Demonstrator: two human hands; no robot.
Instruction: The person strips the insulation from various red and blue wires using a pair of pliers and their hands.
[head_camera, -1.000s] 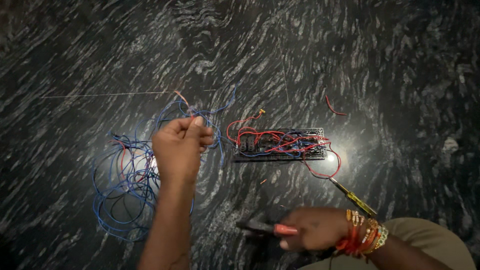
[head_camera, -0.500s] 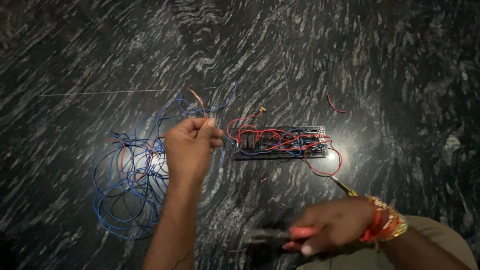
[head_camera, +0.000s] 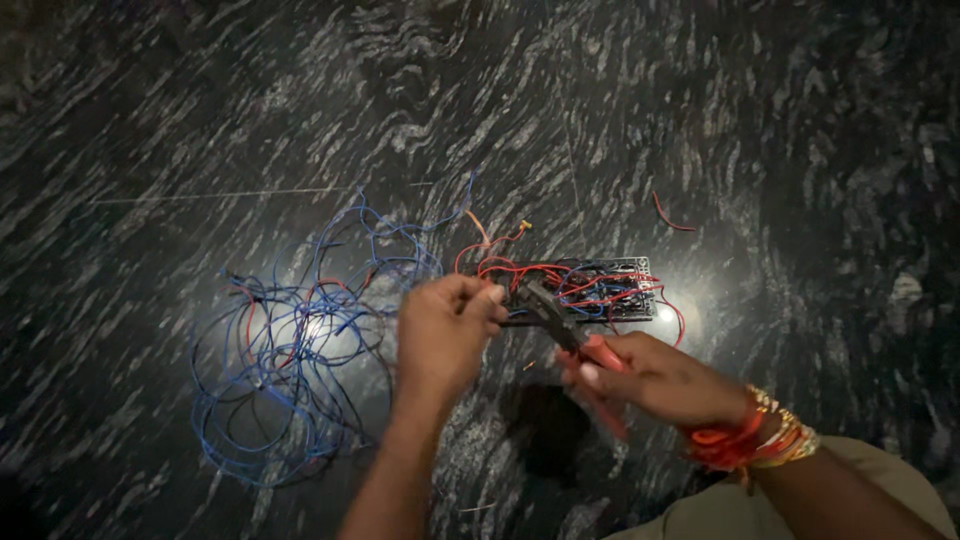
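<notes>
1. Two hands meet low in the middle of the head view, above a dark, white-veined stone surface (head_camera: 760, 120).
2. The left hand (head_camera: 440, 335) is pinched closed on something thin at its fingertips; which wire it grips cannot be told.
3. The right hand (head_camera: 655, 378), with bangles at the wrist, grasps red-handled pliers (head_camera: 560, 325), whose dark nose points up-left, almost touching the left fingertips.
4. Just beyond both hands lies a black breadboard (head_camera: 630, 290), thick with red and blue jumper wires; its long edges run left to right, and the pliers overlap its left end.
5. A loose tangle of blue and red wire (head_camera: 280, 370) spreads to the left of the left hand, its loops reaching the forearm.
6. A short red wire scrap (head_camera: 668, 215) lies apart, up and right of the breadboard.
7. Open stone lies across the whole upper half and far right; the crowded room is the lower left, under the tangle.
</notes>
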